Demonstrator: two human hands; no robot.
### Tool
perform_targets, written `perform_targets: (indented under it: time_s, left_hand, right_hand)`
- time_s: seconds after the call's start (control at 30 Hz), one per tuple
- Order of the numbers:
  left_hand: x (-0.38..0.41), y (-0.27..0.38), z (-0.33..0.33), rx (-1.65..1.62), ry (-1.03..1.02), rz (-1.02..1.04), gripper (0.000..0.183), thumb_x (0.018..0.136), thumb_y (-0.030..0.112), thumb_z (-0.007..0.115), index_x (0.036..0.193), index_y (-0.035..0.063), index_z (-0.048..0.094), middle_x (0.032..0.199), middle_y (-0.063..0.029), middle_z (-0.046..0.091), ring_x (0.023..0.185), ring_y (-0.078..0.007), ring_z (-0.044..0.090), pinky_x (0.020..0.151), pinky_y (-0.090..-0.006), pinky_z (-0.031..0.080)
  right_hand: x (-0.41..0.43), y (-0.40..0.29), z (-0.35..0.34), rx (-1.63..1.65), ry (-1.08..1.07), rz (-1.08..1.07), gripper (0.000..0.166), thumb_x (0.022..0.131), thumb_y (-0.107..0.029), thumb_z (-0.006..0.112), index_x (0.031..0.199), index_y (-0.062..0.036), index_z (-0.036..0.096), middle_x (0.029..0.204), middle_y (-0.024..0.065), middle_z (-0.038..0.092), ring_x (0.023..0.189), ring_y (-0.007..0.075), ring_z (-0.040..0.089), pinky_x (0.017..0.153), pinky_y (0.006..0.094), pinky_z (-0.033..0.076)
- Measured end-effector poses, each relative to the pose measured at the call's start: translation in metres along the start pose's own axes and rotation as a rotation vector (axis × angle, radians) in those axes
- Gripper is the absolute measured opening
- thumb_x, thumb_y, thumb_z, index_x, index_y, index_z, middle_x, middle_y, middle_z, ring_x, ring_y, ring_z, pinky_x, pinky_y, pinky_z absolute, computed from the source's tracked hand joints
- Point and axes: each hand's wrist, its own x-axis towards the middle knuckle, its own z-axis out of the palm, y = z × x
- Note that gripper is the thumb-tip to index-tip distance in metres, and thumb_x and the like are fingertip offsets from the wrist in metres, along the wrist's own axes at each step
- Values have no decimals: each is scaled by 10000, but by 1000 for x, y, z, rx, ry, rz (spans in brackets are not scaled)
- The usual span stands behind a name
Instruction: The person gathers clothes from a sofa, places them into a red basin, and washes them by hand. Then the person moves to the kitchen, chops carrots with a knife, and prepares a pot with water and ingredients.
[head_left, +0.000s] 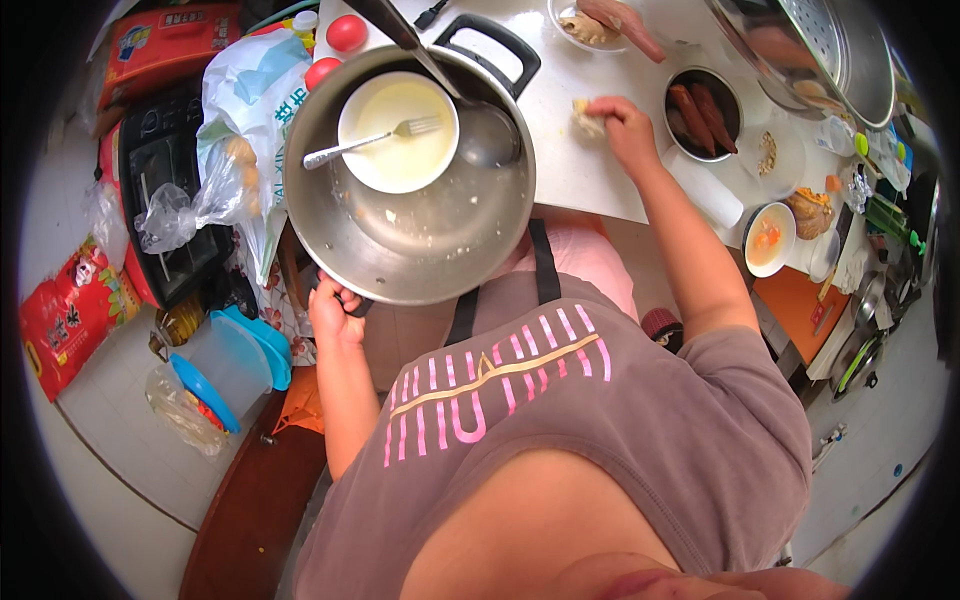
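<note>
My left hand (335, 309) grips the near side handle of a large steel stockpot (420, 240), which is tilted at the counter's edge. Inside the pot sit a white bowl (382, 169) of pale yellowish liquid with a fork (360, 146) across it, and a steel ladle (487, 135). Right of the pot, my right hand (626, 127) pinches a crumpled pale cloth or tissue (590, 120) against the white countertop (562, 169). Close to that hand stands a small steel pot (703, 75) with sweet potatoes (701, 116).
At the back lie a plastic bowl (559, 22) of dough-like food and a sweet potato (626, 26). Rightward are a white cylinder (701, 186), a bowl of orange pieces (769, 238) and a steamer (862, 67). Plastic bags (247, 82) and tomatoes (346, 33) flank the stockpot's left.
</note>
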Motion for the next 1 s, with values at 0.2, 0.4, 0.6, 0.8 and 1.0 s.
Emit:
perform_targets:
  time_s: [0.2,0.4,0.6,0.8,1.0]
  left_hand:
    - [18,15,30,-36,-143,-14,190,730,-63,449,833,95,476,713,-19,513,493,-78,437,369,-177,288]
    - [21,9,55,-15,-162,-9,197,728,-66,440,866,62,498,756,-30,525,526,-82,449,401,-173,318]
    - [34,7,76,11,-204,90,219,749,-40,432,935,-17,546,770,-46,537,536,-98,451,429,-193,337]
    - [16,-10,88,-246,-125,152,358,894,300,444,1049,4,572,921,-102,638,789,-205,616,692,-325,500]
    - [75,-148,35,-119,-364,-415,481,948,367,362,1191,-20,510,1198,-192,561,1095,-325,545,966,-402,434]
  right_hand:
    - [42,-1,60,-206,-7,-389,238,682,43,522,766,-92,699,838,83,676,840,285,614,794,352,477]
    - [-12,13,47,-278,-136,-423,188,643,42,543,656,-106,659,782,56,668,800,271,602,739,364,467]
    - [-45,7,10,-135,145,-76,291,686,76,472,800,-85,685,931,80,656,932,272,582,863,353,455]
    - [-24,18,0,-453,451,-71,322,722,46,476,932,-102,669,999,113,603,963,308,546,872,381,436]
    - [-66,22,22,-553,341,-52,380,733,39,478,1046,-116,627,1018,131,561,970,338,508,878,401,416]
